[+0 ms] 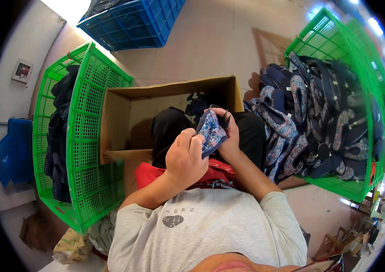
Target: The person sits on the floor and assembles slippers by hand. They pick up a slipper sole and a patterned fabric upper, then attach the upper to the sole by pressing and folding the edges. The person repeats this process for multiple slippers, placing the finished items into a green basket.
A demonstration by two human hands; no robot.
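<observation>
In front of my lap I hold a floral fabric slipper (212,131) with dark navy edging. My left hand (186,156) is closed, its fingers pinching the slipper's near left edge. My right hand (231,136) wraps round the slipper's far right side. A small dark pointed tool (224,119) sticks out by my right fingers; it looks like thread snips, but most of it is hidden. Below the slipper my dark-trousered knees reach into an open cardboard box (116,119), where some dark scraps (197,103) lie.
At my left stands a green mesh crate (93,86) with dark navy items. On the right, a tilted green crate (321,27) spills a heap of navy and floral slippers (310,113). A blue crate (133,27) sits at the far left. Red cloth (149,174) covers my lap.
</observation>
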